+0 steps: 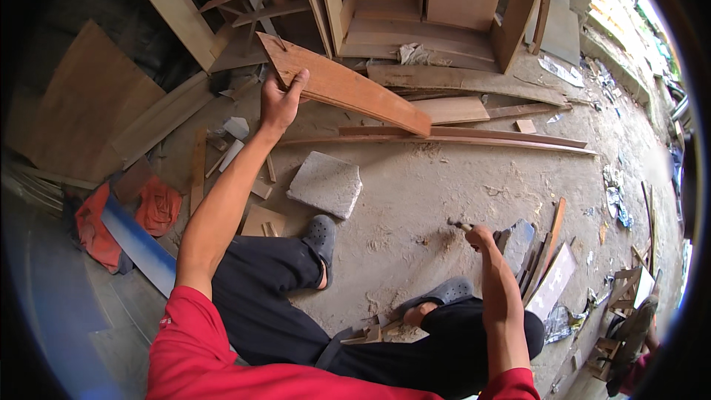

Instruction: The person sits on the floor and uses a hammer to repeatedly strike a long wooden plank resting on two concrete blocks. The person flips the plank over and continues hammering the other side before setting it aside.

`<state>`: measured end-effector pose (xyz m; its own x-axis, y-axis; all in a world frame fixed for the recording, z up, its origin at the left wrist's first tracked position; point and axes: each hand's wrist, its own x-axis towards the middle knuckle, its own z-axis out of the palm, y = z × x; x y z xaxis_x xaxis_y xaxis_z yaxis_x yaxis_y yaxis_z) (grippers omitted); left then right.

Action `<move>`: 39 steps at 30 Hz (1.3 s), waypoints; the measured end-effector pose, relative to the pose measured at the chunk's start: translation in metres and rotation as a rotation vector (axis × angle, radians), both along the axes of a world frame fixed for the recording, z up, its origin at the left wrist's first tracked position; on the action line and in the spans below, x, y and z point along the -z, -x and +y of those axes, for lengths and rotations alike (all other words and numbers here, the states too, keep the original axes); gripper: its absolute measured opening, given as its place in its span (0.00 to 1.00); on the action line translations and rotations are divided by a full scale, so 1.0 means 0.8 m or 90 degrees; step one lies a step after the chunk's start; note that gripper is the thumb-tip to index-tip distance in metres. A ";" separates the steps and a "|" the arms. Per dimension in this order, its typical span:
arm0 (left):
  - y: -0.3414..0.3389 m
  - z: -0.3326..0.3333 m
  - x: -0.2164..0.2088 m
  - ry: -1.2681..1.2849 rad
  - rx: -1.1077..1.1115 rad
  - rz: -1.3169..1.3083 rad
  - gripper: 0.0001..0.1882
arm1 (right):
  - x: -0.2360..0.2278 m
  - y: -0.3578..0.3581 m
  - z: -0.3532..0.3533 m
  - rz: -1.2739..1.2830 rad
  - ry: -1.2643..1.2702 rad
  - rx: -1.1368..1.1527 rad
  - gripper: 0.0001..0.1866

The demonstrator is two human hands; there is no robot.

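Observation:
My left hand (280, 102) grips a reddish-brown wooden board (355, 90) near its angled end, thumb on top and fingers beneath. The board is held up off the ground, its other end pointing right. What looks like a nail (282, 42) sticks out by the angled tip. Low on the right, my right hand (480, 237) is closed around the handle of a hammer (462, 224), whose small dark head points left. Most of the handle is hidden by the hand. A grey stone block (326, 184) lies on the ground between my arms.
Wooden cabinet frames (415, 7) stand at the back, with long planks (474, 141) lying before them. Offcuts (544, 252) and a grey stone (516, 241) lie beside my right hand. At left are a red cloth bag (159, 207) and a saw-like blue-white blade (133, 237).

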<state>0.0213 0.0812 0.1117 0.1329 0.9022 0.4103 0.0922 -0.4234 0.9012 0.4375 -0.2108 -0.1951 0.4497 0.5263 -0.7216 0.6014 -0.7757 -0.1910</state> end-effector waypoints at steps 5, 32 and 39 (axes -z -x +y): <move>0.052 -0.048 -0.055 -0.162 -0.019 0.015 0.20 | -0.016 0.070 -0.048 -0.036 0.074 -0.066 0.16; 0.127 -0.036 0.015 0.204 0.636 -0.470 0.23 | 0.043 0.194 -0.186 -0.083 -0.089 -0.042 0.15; 0.094 -0.026 0.008 0.145 0.744 -0.495 0.26 | 0.060 0.189 -0.186 -0.057 -0.033 -0.030 0.15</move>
<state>-0.0539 0.0604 0.1054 0.6469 0.4869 0.5868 -0.7468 0.2492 0.6166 0.2864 -0.3593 -0.2431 0.4850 0.5845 -0.6506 0.6540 -0.7362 -0.1739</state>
